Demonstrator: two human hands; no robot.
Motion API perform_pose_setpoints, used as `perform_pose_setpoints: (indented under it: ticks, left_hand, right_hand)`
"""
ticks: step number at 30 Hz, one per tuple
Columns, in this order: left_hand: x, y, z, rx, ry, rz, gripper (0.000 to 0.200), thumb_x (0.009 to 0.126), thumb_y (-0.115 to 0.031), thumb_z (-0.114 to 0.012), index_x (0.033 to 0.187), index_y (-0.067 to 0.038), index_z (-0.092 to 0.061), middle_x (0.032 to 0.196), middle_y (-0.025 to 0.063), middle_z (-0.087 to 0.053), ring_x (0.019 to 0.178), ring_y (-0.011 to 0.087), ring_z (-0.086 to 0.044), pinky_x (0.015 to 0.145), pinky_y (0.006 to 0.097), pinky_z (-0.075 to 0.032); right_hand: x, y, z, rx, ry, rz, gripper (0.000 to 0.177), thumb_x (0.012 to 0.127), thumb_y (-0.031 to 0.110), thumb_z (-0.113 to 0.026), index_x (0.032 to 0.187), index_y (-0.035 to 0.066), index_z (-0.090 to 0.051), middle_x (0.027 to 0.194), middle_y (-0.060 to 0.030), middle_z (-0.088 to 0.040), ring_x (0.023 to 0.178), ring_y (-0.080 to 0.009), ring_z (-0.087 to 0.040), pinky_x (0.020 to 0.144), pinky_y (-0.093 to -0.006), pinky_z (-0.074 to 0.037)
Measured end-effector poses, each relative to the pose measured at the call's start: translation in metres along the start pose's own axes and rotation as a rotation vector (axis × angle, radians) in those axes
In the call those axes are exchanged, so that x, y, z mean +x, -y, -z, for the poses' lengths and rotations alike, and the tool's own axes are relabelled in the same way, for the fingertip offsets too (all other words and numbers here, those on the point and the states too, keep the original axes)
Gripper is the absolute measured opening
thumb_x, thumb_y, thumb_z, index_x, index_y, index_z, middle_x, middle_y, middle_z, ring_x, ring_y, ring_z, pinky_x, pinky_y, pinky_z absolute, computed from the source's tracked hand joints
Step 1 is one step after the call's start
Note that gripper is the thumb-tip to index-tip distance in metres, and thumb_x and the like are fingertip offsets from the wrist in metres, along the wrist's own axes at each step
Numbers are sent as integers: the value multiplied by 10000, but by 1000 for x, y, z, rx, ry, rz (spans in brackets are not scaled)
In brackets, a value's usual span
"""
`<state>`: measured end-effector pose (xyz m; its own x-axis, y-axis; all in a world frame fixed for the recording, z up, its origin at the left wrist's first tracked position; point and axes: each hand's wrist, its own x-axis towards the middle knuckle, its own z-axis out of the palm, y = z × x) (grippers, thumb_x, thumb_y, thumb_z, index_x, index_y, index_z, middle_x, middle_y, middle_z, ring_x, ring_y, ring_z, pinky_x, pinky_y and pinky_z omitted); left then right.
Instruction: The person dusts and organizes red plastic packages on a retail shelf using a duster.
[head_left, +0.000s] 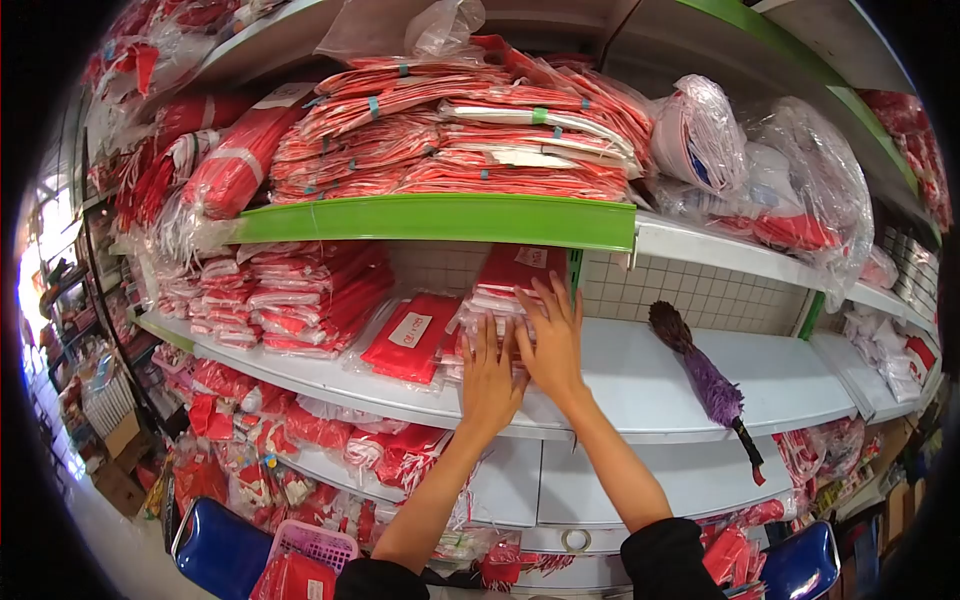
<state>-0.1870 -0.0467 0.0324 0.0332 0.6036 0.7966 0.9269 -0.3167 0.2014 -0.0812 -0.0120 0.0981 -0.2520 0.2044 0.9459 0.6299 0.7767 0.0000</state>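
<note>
My left hand (491, 378) lies against the front of a stack of red and white packets in clear plastic (518, 268) on the middle shelf. Its fingers point upward, fairly straight. Higher and to the right, my right hand (552, 338) has its fingers spread over the right side of the same stack. Neither hand is closed around anything. My hands cover much of the stack's front. Just left of it lies a flat red packet with a white label (408, 330). Farther left are piles of folded red and white packets (300, 300).
A purple feather duster (712, 385) lies on the white middle shelf (610, 375) at right. Overhead, a green-edged shelf (430, 218) holds bundled red packets (460, 125) and plastic bags. Below are a pink basket (318, 545) and blue seats (222, 550).
</note>
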Motion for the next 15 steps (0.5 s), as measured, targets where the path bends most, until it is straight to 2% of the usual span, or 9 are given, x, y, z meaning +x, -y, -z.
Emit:
perform_pose_setpoints:
  ticks: [2,4,7,8,9,12,15]
  left_hand:
    - [-20,0,6,-130,18,-12,726,822,-292,-556,1425,-59,-224,1468,229,-167,1374,355,-135,1099,514,-73]
    - [-53,2,10,-242,-38,33,687,830,-255,-542,1415,-45,-249,1466,232,-173,1368,378,-139,1096,514,-93]
    - [-118,4,25,-252,-163,140,581,853,-191,-515,1379,-24,-333,1449,241,-222,1350,422,-169,1084,509,-149]
    - [-145,9,20,-183,-232,207,504,870,-157,-495,1344,-19,-396,1429,245,-267,1336,442,-195,1073,503,-185]
    - [-171,9,25,-161,-264,276,476,866,-114,-498,1327,-24,-420,1422,235,-291,1327,440,-222,1069,500,-201]
    - [-285,20,29,-53,-111,571,460,833,-54,-516,1290,-50,-467,1398,221,-334,1321,421,-247,1071,479,-219]
    - [-440,14,34,14,45,931,390,818,-73,-545,1208,-60,-548,1329,223,-424,1301,389,-305,1061,431,-269]
  right_hand:
    - [-23,16,6,158,-66,-3,275,777,89,-574,1047,47,-610,1134,-157,-541,1193,-347,-421,1031,-574,-227]
    - [-55,41,13,332,-120,-7,170,735,46,-593,900,14,-615,1041,-144,-574,1113,-363,-469,1017,-530,-277]
    - [-133,74,14,516,-64,36,145,693,38,-618,837,47,-626,897,-80,-607,943,-297,-535,890,-464,-374]
    - [-158,87,15,555,-44,36,143,683,32,-620,824,48,-628,906,-72,-606,898,-282,-531,843,-432,-384]
    - [-187,98,12,625,63,-38,143,690,33,-615,831,53,-628,896,-71,-601,887,-277,-529,831,-421,-388]
    - [-288,120,-5,734,376,-166,144,714,43,-597,854,58,-625,852,-78,-592,874,-273,-529,808,-392,-392]
    - [-410,127,-18,804,777,-217,144,764,87,-586,902,58,-617,792,-112,-581,826,-284,-548,761,-391,-415]
